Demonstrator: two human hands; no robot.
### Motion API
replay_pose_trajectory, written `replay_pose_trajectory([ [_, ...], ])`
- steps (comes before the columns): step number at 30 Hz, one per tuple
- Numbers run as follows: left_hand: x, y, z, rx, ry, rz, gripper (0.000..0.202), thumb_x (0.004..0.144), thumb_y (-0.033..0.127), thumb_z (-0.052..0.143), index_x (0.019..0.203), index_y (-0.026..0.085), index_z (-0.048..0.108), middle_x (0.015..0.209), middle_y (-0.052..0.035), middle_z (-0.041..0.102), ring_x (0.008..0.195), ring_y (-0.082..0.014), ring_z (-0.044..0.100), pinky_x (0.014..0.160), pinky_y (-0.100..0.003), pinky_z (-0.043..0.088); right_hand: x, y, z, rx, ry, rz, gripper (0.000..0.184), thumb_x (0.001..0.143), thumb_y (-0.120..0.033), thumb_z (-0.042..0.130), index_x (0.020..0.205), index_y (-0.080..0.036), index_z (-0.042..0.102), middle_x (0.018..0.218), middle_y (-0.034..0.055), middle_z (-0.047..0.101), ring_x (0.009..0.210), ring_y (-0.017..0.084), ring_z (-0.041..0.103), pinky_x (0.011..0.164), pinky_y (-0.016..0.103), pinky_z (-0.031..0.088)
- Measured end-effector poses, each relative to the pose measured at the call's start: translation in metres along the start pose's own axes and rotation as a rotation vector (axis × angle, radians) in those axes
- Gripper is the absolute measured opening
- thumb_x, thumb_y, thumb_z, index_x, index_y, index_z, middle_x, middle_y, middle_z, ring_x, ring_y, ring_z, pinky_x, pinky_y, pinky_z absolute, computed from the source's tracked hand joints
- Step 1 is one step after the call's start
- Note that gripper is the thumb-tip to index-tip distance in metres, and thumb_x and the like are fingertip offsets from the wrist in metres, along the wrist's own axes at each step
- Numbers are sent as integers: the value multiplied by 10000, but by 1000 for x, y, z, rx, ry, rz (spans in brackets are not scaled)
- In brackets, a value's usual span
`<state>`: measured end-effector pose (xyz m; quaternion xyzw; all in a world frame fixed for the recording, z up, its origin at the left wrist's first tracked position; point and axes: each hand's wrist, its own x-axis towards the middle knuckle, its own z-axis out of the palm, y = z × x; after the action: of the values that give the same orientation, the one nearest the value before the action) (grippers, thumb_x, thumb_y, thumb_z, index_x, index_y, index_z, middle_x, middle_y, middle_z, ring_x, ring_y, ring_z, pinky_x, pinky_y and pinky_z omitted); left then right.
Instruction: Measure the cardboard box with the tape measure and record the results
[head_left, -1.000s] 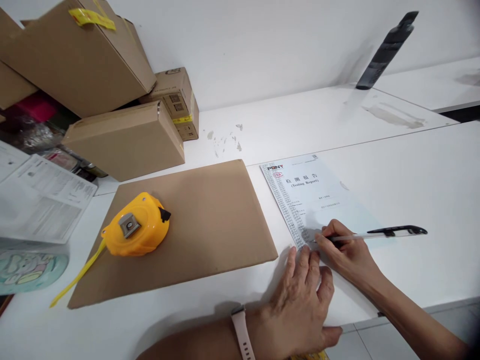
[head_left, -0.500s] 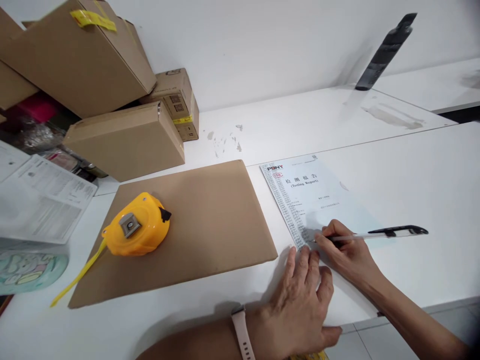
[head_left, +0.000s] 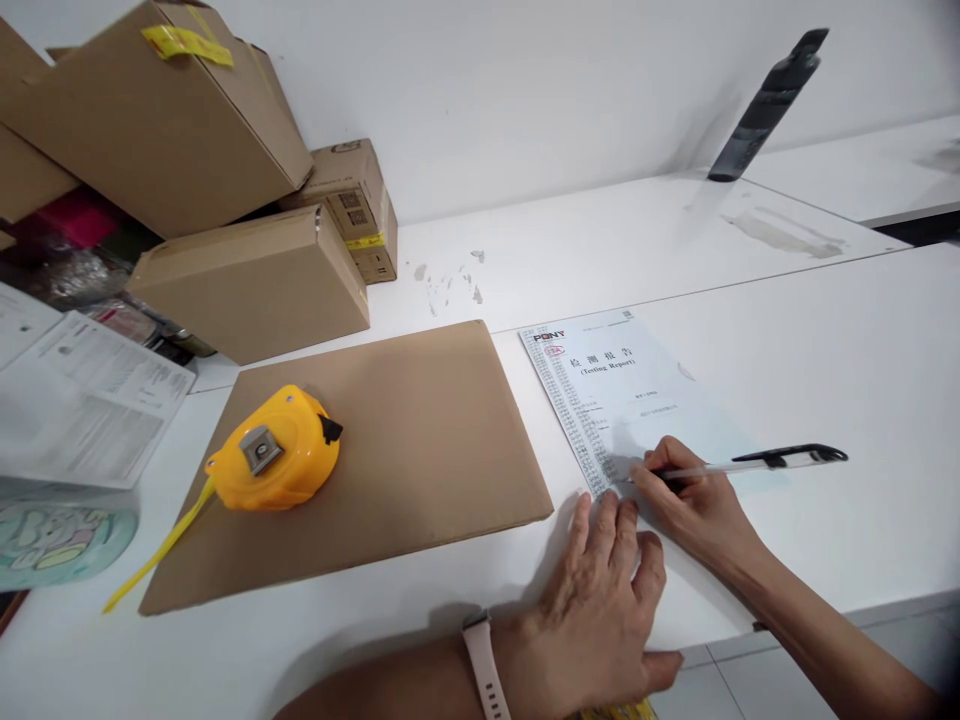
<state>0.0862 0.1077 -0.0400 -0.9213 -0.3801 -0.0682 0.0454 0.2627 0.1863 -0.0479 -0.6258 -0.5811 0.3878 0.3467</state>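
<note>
right hand (head_left: 694,498)'s got a black-capped pen (head_left: 778,460) in a pinched grip at the Testing Report (head_left: 637,390)'s near corner on the bench (head_left: 832,370) – left hand (head_left: 600,600)'s flat, holding nothing, I'd keep the sheet steady

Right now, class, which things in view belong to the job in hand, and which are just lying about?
In the job:
pen, held in the right grip
Testing Report, at the pen's tip, with the left grip at its near end

Apparently lying about, untouched:
yellow tape measure
flat cardboard under it
cardboard boxes
dark bottle
</note>
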Motion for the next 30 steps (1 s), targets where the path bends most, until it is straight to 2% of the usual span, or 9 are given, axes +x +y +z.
replay_pose_trajectory([
  [7,0,0,0,0,2,1,801,950,684,424,1447,57,460,1535,-245,507,1496,-394,368,1245,-547,70,-1,1,-1,-5,5,15,259,850,-326,660,696,-251,467,594,-58,427,529,120,367,479,265,315],
  [15,1,0,0,-2,-9,0,802,950,690,411,1451,64,458,1540,-241,503,1498,-386,368,1247,-535,86,0,-1,2,11,17,-31,277,857,-334,660,682,-250,462,592,-55,429,533,122,381,477,263,327],
  [18,0,0,0,-3,-11,5,815,951,686,421,1461,52,448,1553,-252,484,1504,-389,356,1248,-537,75,1,4,1,-23,85,-73,284,875,-371,660,696,-255,473,590,-53,438,529,131,397,478,271,343],
  [21,0,-1,-2,-13,-11,9,816,961,682,414,1472,45,440,1567,-262,461,1508,-398,348,1245,-547,64,6,10,-3,-60,241,-132,237,898,-440,659,795,-261,542,661,-29,541,558,151,469,494,285,389],
  [24,-2,-3,-2,-18,-10,13,816,973,679,396,1482,43,431,1577,-263,447,1513,-399,340,1244,-546,92,14,17,-7,-185,345,-220,194,939,-444,601,1005,-262,622,869,34,688,699,203,615,603,333,493],
  [27,-1,-4,1,-33,13,6,814,965,686,415,1469,47,447,1576,-247,460,1512,-384,352,1241,-519,175,20,22,-9,-361,289,-369,280,990,-317,454,1188,-264,646,1142,97,722,1001,281,674,796,425,548],
  [29,0,-2,0,-67,124,-2,762,959,667,448,1426,67,497,1543,-220,516,1488,-364,400,1232,-501,241,23,26,-9,-438,243,-430,368,982,-232,397,1253,-255,645,1224,119,718,1121,316,649,862,476,549],
  [30,1,-2,-3,-91,231,7,701,955,636,476,1378,80,541,1501,-202,567,1459,-350,446,1226,-489,273,25,27,-8,-464,232,-444,397,972,-199,385,1266,-250,648,1232,124,725,1138,325,644,883,495,547],
])
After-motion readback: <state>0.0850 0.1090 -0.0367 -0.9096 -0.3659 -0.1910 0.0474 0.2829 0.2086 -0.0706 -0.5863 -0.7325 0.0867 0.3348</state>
